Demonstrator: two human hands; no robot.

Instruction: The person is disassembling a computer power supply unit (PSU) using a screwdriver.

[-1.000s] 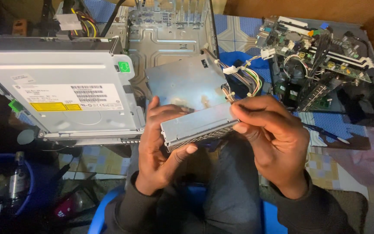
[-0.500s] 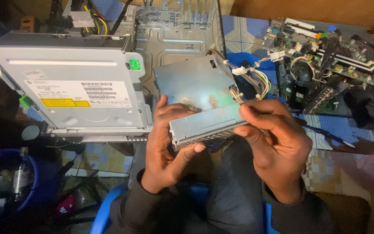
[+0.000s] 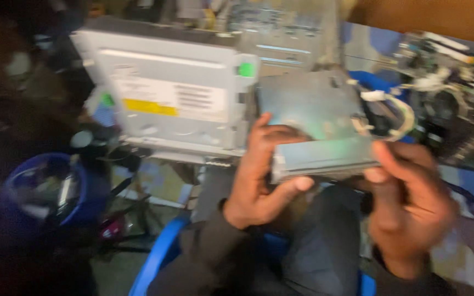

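While both hands grip a flat grey metal drive over the lap, left hand fingers wrap its near end and right hand pinches the other. Probably best held level, clear of the wire bundle.

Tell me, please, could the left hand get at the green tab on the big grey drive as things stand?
Probably yes: the green tab lies uncovered just above the left hand, though that hand grips the slim grey drive.
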